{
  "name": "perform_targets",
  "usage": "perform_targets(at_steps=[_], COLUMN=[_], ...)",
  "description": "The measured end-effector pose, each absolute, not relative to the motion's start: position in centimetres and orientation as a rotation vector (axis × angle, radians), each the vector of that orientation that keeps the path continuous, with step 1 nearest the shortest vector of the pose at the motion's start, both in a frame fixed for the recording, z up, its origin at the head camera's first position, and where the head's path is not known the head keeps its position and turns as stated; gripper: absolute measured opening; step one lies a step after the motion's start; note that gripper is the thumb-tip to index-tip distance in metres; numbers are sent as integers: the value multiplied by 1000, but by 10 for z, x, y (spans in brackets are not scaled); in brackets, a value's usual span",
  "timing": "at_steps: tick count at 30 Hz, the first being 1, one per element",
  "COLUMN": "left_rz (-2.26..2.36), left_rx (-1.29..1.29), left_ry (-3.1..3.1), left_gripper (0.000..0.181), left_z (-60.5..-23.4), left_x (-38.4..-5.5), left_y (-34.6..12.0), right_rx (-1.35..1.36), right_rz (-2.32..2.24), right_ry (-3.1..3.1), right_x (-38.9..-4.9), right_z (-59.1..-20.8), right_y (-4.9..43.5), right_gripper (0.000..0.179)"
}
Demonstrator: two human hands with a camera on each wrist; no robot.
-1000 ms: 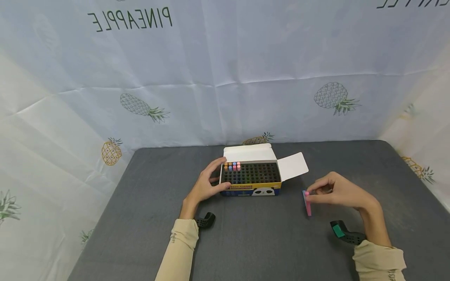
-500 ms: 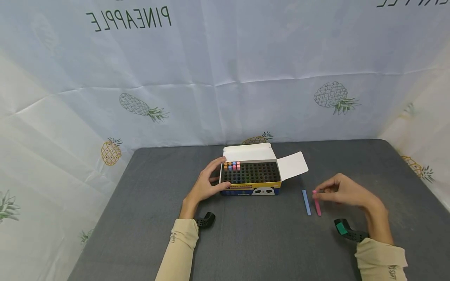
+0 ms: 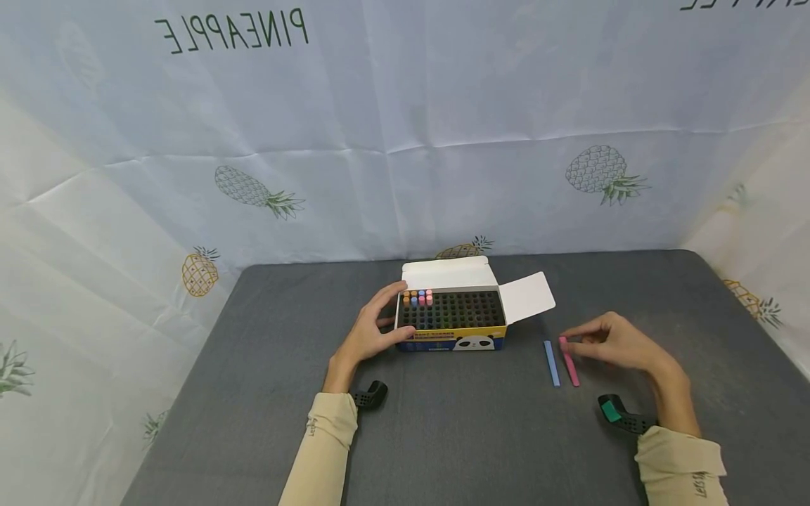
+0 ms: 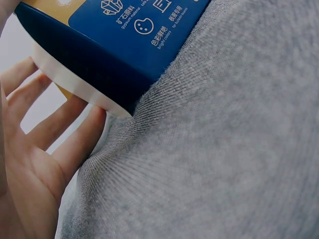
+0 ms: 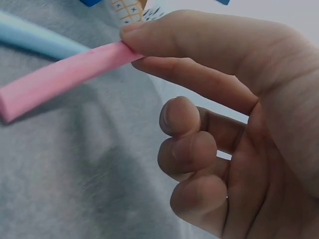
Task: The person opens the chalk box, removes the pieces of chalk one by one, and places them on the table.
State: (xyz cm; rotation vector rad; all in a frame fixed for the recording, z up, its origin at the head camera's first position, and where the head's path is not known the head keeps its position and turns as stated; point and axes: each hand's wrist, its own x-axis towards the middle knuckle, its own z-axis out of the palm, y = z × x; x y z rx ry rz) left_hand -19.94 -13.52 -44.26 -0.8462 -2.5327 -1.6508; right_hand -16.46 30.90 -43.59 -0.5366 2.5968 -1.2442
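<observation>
Thumb and index finger of my right hand (image 3: 626,344) pinch the upper end of a pink chalk stick (image 3: 571,367); in the right wrist view the other fingers are curled beneath. A blue chalk stick (image 3: 552,364) lies on the table just left of it. My left hand (image 3: 367,334) holds the left end of a chalk box (image 3: 436,346), thumb at the front corner and index finger at the back. Several orange, blue and pink chalks (image 3: 418,299) stand in the holes at the box's back left. In the left wrist view, fingers (image 4: 75,142) press against the box's end.
The box's white lid (image 3: 446,273) is raised behind it, and a white side flap (image 3: 527,298) sticks out to the right. A dark grey table (image 3: 455,429) lies beneath everything. A pineapple-print cloth (image 3: 405,105) hangs behind and at the sides.
My right hand has shifted the pink chalk slightly right, away from the blue chalk it overlapped, which now shows in full. The left hand and box have stayed in place.
</observation>
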Motion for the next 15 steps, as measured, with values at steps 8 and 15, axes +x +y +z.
perform_targets(at_steps=[8,15], left_rz=[-1638,-1637], left_rx=[-848,-841], left_ry=[-2536,-2537], left_gripper=[73,73], left_z=[-442,-440], left_x=[-200,-199], left_y=[-135,-135], right_rx=[-347,-282], right_rz=[-1195,-1149], right_ry=[2593,2609], right_x=[-168,-170], right_z=[-443,-447], right_y=[313,313], right_gripper=[34,37])
